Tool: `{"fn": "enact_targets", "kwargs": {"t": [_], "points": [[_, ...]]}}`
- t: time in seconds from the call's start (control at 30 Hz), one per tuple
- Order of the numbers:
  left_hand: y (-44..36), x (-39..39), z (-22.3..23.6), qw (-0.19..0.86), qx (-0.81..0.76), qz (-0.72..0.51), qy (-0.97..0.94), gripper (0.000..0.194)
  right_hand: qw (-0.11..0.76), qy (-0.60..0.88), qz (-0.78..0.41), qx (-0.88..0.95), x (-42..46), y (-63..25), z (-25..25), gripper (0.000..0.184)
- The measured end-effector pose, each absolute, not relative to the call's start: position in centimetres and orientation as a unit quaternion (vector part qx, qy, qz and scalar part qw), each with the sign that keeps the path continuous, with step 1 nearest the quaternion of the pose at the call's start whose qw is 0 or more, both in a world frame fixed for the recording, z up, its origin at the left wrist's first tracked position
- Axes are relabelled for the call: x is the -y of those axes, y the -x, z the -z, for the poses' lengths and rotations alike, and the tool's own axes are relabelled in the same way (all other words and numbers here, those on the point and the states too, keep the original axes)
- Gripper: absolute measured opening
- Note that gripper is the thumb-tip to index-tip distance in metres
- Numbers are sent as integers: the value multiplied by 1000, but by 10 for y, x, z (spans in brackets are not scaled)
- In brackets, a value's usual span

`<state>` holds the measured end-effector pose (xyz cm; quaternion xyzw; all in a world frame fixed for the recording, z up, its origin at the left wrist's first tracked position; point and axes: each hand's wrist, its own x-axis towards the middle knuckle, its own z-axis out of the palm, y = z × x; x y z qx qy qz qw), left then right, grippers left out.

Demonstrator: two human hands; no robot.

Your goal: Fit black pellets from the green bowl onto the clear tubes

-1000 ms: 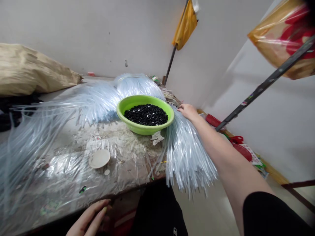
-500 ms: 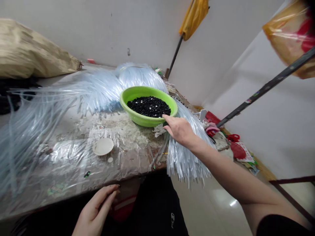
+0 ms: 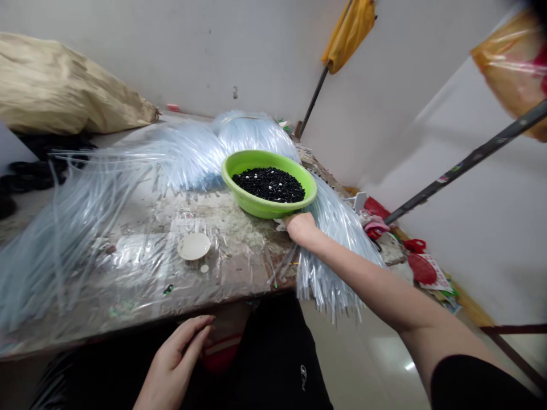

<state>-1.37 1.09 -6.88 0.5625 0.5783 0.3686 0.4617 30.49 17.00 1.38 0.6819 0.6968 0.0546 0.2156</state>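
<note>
A green plastic bowl full of small black tube-like pieces, with several white bits among them, stands on the table. My right hand reaches in under the bowl's near right rim. Its fingers are hidden there, so their grip does not show. Crumpled white paper peeks out beside that hand. Below the table's front edge, over my lap, my left hand is closed, thumb and fingers drawn together; anything between the fingertips cannot be made out.
Bundles of clear plastic tubes lie behind and left of the bowl; another bundle hangs over the table's right edge. A small white dish and a white disc rest in front. A beige sack lies back left; a metal bar slants at right.
My right hand has moved from the bowl's near rim down and under it, its fingers going out of sight. My left hand keeps its closed pose. The view has shifted slightly.
</note>
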Motion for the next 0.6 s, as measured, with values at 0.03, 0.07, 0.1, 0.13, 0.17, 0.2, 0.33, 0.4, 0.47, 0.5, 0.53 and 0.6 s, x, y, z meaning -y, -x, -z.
{"fn": "enact_targets", "kwargs": {"t": [0.03, 0.07, 0.1, 0.13, 0.17, 0.2, 0.33, 0.4, 0.47, 0.5, 0.53, 0.6], "points": [[15, -10, 70, 461, -576, -369, -565, 35, 219, -678, -53, -699, -171, -305, -13, 33], [16, -9, 71, 459, -574, -369, -569, 34, 220, -674, -51, -704, -171, -306, -12, 31], [17, -9, 71, 460, -570, -368, -573, 33, 219, -668, -50, -709, -170, -306, -11, 27], [18, -8, 70, 461, -566, -367, -576, 32, 217, -661, -50, -717, -169, -307, -10, 24], [19, -8, 68, 463, -563, -368, -578, 31, 212, -654, -50, -724, -167, -308, -10, 25], [20, -7, 65, 464, -559, -371, -579, 30, 208, -648, -51, -731, -166, -309, -9, 28], [28, -13, 46, 442, -550, -396, -588, 29, 188, -632, -53, -750, -163, -312, -5, 39], [37, -21, 34, 397, -554, -409, -607, 27, 180, -633, -54, -751, -162, -313, -3, 40], [51, -32, 22, 323, -560, -419, -637, 25, 175, -634, -52, -751, -161, -313, -3, 37], [59, -40, 17, 280, -563, -421, -653, 24, 174, -635, -49, -751, -160, -313, -3, 35], [67, -47, 11, 234, -566, -422, -669, 24, 172, -635, -47, -752, -159, -313, -3, 33], [86, -65, 2, 129, -578, -399, -700, 25, 168, -636, -41, -752, -158, -312, -4, 30]]}}
